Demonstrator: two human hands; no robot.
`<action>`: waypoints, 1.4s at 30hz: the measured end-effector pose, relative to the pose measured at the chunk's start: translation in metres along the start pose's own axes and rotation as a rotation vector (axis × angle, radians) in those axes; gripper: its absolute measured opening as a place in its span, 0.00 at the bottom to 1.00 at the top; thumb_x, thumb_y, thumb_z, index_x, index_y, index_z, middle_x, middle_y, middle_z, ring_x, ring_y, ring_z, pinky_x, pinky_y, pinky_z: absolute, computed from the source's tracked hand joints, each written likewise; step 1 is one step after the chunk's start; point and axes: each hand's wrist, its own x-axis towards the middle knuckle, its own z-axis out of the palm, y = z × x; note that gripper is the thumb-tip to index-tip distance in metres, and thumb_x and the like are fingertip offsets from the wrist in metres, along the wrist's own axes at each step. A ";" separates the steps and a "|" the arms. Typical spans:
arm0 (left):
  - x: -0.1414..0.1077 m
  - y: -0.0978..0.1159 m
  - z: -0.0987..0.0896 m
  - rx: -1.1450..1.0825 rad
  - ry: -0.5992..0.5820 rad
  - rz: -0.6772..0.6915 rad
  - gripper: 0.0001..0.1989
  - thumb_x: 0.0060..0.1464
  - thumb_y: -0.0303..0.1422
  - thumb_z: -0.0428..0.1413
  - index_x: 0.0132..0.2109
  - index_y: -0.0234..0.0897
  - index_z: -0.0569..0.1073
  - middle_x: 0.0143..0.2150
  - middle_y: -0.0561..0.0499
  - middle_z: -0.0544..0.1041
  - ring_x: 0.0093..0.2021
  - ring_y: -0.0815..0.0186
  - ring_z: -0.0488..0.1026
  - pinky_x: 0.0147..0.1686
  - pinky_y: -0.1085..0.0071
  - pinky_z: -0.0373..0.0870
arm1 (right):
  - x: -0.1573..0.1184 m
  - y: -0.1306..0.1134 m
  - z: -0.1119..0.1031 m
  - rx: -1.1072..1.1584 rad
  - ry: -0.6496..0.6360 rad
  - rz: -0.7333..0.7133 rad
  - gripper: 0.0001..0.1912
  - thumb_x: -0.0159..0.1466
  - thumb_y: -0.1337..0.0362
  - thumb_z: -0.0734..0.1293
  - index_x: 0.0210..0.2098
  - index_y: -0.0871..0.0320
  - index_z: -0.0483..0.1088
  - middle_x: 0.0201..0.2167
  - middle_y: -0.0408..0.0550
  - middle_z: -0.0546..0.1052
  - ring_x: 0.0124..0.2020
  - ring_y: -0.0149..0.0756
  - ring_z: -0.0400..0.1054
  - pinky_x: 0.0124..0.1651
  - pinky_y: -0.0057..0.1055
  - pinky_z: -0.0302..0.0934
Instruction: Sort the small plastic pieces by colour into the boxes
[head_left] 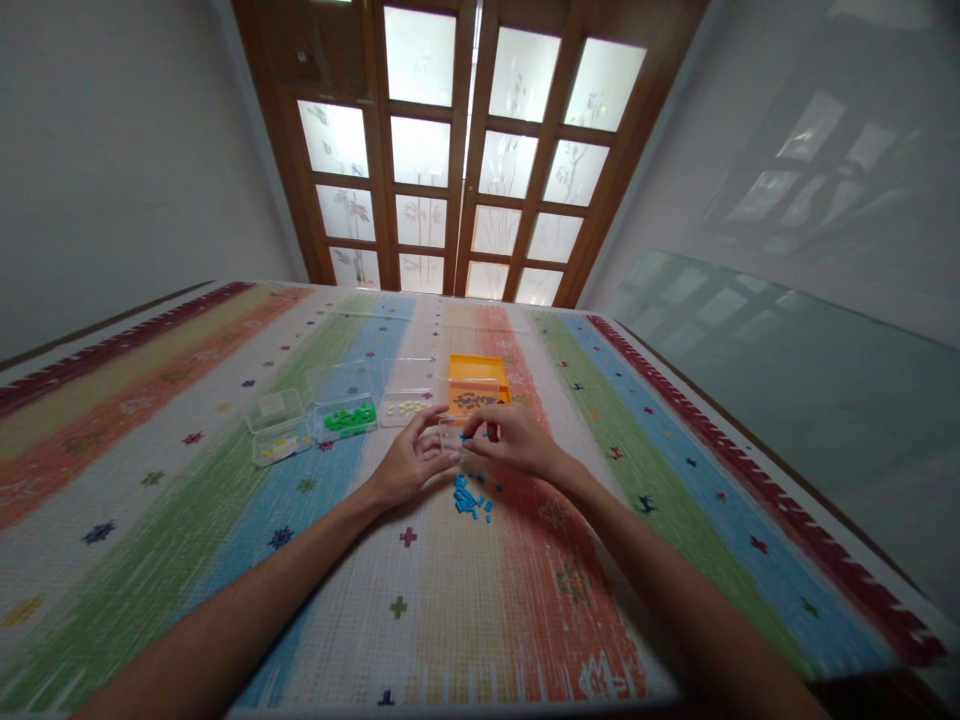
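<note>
left thumb and fingers close round the edge of a small clear plastic box, held up just over the table. right thumb and forefinger bend together at the box's right side; can't tell if a piece is pinched there (the tips are too small to read). left hand and right hand are near each other, box between them.

small blue plastic pieces sit in a loose pile on the cloth just below the hands, a few strays to the right. some blue also shows at the right fingertips.

beyond the hands: yellow-orange plastic tray, small brownish pieces at its near part. left of that, an open clear box of cream pieces, then one of bright green pieces, then one of yellow and white pieces.

all on a multicolour striped tablecloth. wooden double doors with frosted panes at the far end.
</note>
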 end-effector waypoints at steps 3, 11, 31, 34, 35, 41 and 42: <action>0.000 0.000 0.000 -0.021 -0.010 0.004 0.34 0.47 0.33 0.68 0.61 0.43 0.65 0.60 0.40 0.67 0.48 0.60 0.76 0.51 0.57 0.73 | 0.014 0.001 0.006 0.009 -0.013 0.014 0.03 0.55 0.72 0.73 0.30 0.59 0.77 0.24 0.40 0.75 0.24 0.25 0.63 0.31 0.23 0.53; 0.001 -0.001 0.000 -0.047 -0.025 -0.008 0.35 0.46 0.32 0.68 0.60 0.42 0.65 0.60 0.40 0.67 0.48 0.59 0.76 0.50 0.57 0.74 | 0.026 -0.004 0.013 -0.080 -0.052 0.067 0.04 0.54 0.72 0.75 0.29 0.58 0.80 0.25 0.42 0.78 0.25 0.28 0.66 0.33 0.25 0.54; 0.001 -0.004 -0.002 -0.051 -0.037 -0.031 0.36 0.47 0.31 0.68 0.61 0.41 0.63 0.54 0.42 0.71 0.45 0.61 0.77 0.49 0.58 0.74 | 0.015 -0.006 0.009 -0.235 -0.028 0.058 0.07 0.58 0.70 0.72 0.37 0.57 0.82 0.35 0.51 0.83 0.37 0.39 0.77 0.43 0.31 0.64; 0.001 -0.004 -0.002 -0.049 -0.030 -0.023 0.35 0.47 0.31 0.68 0.60 0.41 0.63 0.57 0.42 0.69 0.45 0.62 0.77 0.50 0.57 0.73 | 0.014 -0.004 0.011 -0.190 -0.014 0.000 0.05 0.58 0.72 0.72 0.34 0.57 0.81 0.31 0.48 0.83 0.33 0.36 0.76 0.40 0.29 0.62; 0.001 -0.003 -0.001 -0.048 -0.027 -0.020 0.35 0.47 0.31 0.68 0.60 0.41 0.64 0.57 0.41 0.69 0.45 0.62 0.76 0.50 0.57 0.73 | 0.014 -0.003 0.012 -0.176 -0.016 -0.015 0.05 0.58 0.72 0.72 0.33 0.58 0.81 0.30 0.48 0.83 0.32 0.35 0.76 0.38 0.28 0.62; 0.001 -0.003 -0.001 -0.053 -0.033 -0.020 0.35 0.46 0.31 0.68 0.60 0.40 0.64 0.56 0.41 0.70 0.46 0.61 0.76 0.50 0.59 0.73 | 0.018 -0.004 0.015 -0.152 -0.058 -0.042 0.05 0.58 0.72 0.72 0.34 0.59 0.80 0.32 0.48 0.83 0.33 0.35 0.76 0.38 0.28 0.61; 0.001 -0.003 -0.001 -0.048 -0.032 -0.015 0.34 0.47 0.31 0.68 0.60 0.40 0.64 0.56 0.41 0.69 0.46 0.62 0.76 0.49 0.59 0.73 | 0.019 -0.005 0.016 -0.151 -0.063 -0.043 0.06 0.58 0.73 0.72 0.34 0.59 0.80 0.32 0.49 0.83 0.34 0.35 0.76 0.39 0.28 0.61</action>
